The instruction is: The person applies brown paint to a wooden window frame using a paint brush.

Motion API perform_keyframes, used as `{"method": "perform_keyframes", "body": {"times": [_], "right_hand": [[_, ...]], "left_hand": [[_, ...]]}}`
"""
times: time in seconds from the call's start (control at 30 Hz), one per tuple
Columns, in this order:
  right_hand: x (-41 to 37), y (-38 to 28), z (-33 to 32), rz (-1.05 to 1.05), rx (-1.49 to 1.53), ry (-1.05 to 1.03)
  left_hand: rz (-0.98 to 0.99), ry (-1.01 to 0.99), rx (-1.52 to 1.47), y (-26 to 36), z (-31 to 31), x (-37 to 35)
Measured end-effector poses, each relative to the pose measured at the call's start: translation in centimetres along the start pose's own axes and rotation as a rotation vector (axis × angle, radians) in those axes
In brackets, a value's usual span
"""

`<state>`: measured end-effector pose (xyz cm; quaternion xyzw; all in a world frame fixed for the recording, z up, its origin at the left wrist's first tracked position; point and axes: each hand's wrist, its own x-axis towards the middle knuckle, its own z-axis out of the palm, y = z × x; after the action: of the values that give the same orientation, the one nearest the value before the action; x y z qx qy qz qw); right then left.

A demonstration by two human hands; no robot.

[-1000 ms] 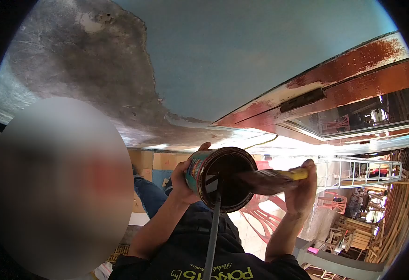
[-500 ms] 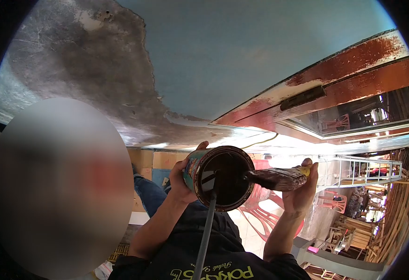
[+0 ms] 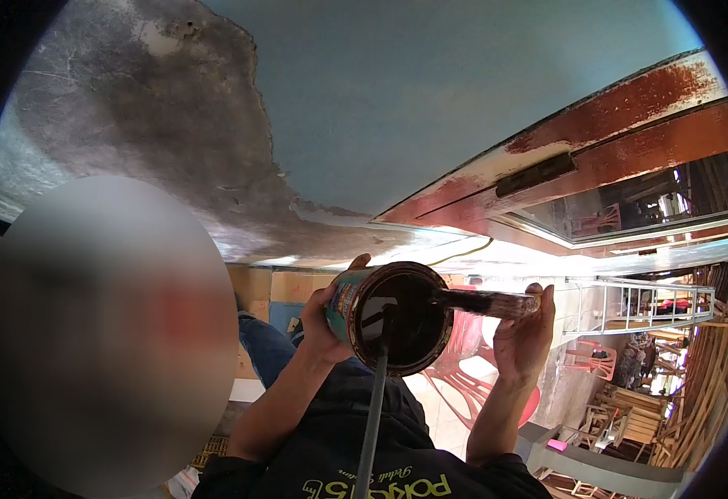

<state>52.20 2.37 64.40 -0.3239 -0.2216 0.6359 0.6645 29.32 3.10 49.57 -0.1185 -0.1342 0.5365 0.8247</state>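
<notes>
My left hand is wrapped round the side of a paint can, whose open mouth shows dark brown paint inside. In my right hand is a paintbrush, gripped near its yellowish end. The brush's dark, paint-coated bristles lie level and narrow side on, with their tip at the can's right rim. A thin grey rod stretches from the can's mouth down across my black shirt.
Ahead is a blue wall with a bare grey patch. A red-brown window frame runs along the right. Pink plastic chairs, a white metal ladder and stacked wood stand lower right. A blurred oval covers the left.
The brush has turned from its broad face to its narrow side and moved slightly left, its tip now at the rim. My right hand turned with it; the can has barely moved.
</notes>
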Motion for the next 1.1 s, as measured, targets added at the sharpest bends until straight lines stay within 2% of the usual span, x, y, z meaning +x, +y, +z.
{"method": "perform_keyframes", "body": {"times": [0.17, 0.4, 0.5, 0.6, 0.63, 0.7, 0.8, 0.9, 1.0, 1.1], "right_hand": [[0.3, 0.3, 0.6, 0.081, 0.187, 0.026], [0.5, 0.1, 0.3, 0.096, 0.268, -0.109], [0.5, -0.1, 0.4, 0.072, 0.281, -0.059], [0.5, -0.8, -0.4, 0.151, 0.37, -0.144], [0.2, -0.9, 2.1, 0.072, 0.229, 0.019], [-0.1, -0.5, 3.7, 0.011, 0.046, 0.021], [-0.5, 0.4, 1.3, -0.132, -0.399, -0.034], [-0.7, 0.4, 1.5, -0.13, -0.423, 0.021], [-0.8, 0.3, 2.4, -0.12, -0.237, 0.101], [-0.9, 0.6, 4.2, -0.156, -0.268, 0.157]], "left_hand": [[-0.005, 0.002, 0.017, -0.2, 0.1, 0.0], [-0.02, -0.012, -0.033, -0.2, 0.3, 0.4], [-0.015, -0.024, -0.036, -0.2, 0.2, 0.5], [-0.007, -0.03, -0.042, -0.1, 0.5, 0.7], [-0.005, -0.022, -0.04, -0.1, 0.4, 0.7], [-0.002, -0.004, -0.037, 0.0, 0.3, 0.6], [0.007, -0.024, -0.007, 0.0, 0.5, 0.6], [-0.02, -0.072, -0.03, 0.2, 0.1, 0.4], [-0.028, -0.054, -0.066, 0.2, -0.1, 0.4], [-0.019, -0.047, -0.049, 0.0, 0.3, 0.3]]}}
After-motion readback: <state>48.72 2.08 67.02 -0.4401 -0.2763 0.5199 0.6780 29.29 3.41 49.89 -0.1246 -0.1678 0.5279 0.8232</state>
